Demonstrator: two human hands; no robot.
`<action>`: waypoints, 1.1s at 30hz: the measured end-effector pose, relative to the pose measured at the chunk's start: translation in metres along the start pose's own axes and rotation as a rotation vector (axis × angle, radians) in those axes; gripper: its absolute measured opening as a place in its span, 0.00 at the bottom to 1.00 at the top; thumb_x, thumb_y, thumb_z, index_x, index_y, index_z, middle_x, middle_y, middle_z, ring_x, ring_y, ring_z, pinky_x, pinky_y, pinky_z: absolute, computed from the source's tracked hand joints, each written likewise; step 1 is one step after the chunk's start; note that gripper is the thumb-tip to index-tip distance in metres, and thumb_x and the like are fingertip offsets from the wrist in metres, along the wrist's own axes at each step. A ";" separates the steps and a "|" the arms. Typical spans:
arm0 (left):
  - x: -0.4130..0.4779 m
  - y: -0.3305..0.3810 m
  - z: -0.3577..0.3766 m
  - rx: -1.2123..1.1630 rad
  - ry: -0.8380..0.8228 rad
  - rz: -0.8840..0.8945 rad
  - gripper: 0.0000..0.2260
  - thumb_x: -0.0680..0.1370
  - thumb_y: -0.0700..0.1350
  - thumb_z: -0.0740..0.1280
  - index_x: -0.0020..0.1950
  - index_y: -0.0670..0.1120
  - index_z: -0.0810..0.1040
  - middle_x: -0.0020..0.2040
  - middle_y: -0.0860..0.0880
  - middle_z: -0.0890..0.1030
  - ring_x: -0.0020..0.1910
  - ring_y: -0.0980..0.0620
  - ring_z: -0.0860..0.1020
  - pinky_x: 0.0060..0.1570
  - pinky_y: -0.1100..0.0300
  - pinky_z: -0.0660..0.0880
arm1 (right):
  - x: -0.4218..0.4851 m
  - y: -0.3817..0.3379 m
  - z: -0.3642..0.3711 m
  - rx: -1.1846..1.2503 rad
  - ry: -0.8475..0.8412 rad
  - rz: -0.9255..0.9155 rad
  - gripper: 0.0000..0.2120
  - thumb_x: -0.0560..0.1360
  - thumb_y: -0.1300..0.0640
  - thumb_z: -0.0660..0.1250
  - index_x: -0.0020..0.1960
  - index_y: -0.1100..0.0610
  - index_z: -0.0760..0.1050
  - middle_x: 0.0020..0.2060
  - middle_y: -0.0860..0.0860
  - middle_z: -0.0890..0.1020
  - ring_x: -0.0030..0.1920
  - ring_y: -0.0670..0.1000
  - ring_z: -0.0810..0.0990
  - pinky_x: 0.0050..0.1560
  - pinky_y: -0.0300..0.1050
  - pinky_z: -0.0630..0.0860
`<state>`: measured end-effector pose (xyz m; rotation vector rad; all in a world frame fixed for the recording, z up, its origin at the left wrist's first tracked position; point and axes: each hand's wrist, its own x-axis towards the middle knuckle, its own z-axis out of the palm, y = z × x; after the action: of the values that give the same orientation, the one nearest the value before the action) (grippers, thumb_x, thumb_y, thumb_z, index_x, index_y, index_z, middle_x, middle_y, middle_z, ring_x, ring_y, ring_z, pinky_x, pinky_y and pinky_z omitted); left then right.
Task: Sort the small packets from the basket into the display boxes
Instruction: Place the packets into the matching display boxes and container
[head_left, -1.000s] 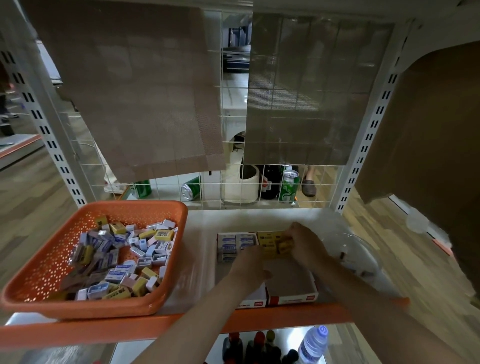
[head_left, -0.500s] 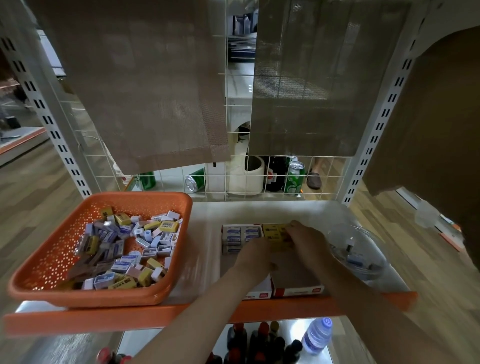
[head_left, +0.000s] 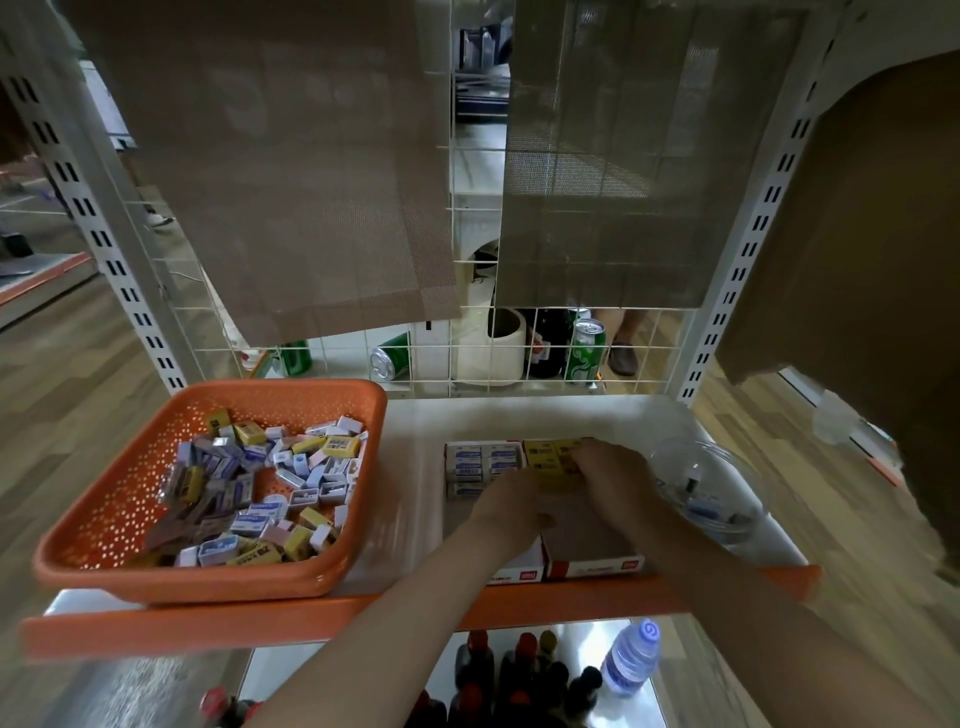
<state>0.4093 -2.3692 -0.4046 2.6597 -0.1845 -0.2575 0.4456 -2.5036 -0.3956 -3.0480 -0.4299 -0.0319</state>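
An orange basket (head_left: 130, 519) on the left of the shelf holds several small yellow and blue-white packets (head_left: 260, 488). Right of it stand two open display boxes (head_left: 597, 564) side by side. Blue-white packets (head_left: 480, 460) line the back of the left box, and yellow packets (head_left: 545, 454) line the back of the right one. My right hand (head_left: 613, 467) lies over the yellow row with its fingers curled on the packets. My left hand (head_left: 511, 506) reaches in beside it, back towards me, and touches the packets near the divide between the boxes. Its fingertips are hidden.
A clear bowl (head_left: 701, 499) with small items sits just right of the boxes. Behind the wire grid (head_left: 467, 364) stand green cans (head_left: 587, 353) and a white tub. Brown mesh sheets hang above. Below the orange shelf edge (head_left: 208, 623) are dark bottles and a water bottle (head_left: 634, 660).
My right hand has lowered the yellow packets into the back row of the right box. My left hand has stayed beside it. The view has shifted slightly.
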 end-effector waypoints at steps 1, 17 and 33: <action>-0.002 -0.003 -0.002 -0.011 0.010 0.021 0.22 0.78 0.49 0.65 0.70 0.43 0.67 0.63 0.44 0.76 0.61 0.47 0.75 0.59 0.56 0.73 | -0.002 -0.001 -0.003 -0.011 0.037 -0.012 0.11 0.78 0.61 0.60 0.57 0.57 0.76 0.55 0.55 0.79 0.55 0.55 0.78 0.52 0.46 0.74; -0.113 -0.171 -0.148 0.375 0.482 -0.152 0.16 0.78 0.45 0.62 0.67 0.51 0.71 0.64 0.49 0.74 0.65 0.47 0.70 0.63 0.53 0.64 | 0.006 -0.207 -0.041 0.364 0.155 -0.454 0.11 0.72 0.62 0.67 0.54 0.55 0.79 0.53 0.53 0.79 0.54 0.54 0.76 0.52 0.45 0.73; -0.140 -0.251 -0.135 0.425 0.376 -0.159 0.16 0.78 0.45 0.60 0.66 0.53 0.71 0.68 0.51 0.70 0.67 0.49 0.67 0.62 0.55 0.63 | 0.021 -0.274 0.009 0.299 -0.342 -0.423 0.13 0.70 0.55 0.69 0.53 0.54 0.80 0.50 0.51 0.82 0.51 0.51 0.79 0.53 0.47 0.77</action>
<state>0.3233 -2.0644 -0.3796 3.0838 0.1075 0.2653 0.3902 -2.2348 -0.3876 -2.6157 -0.9938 0.4904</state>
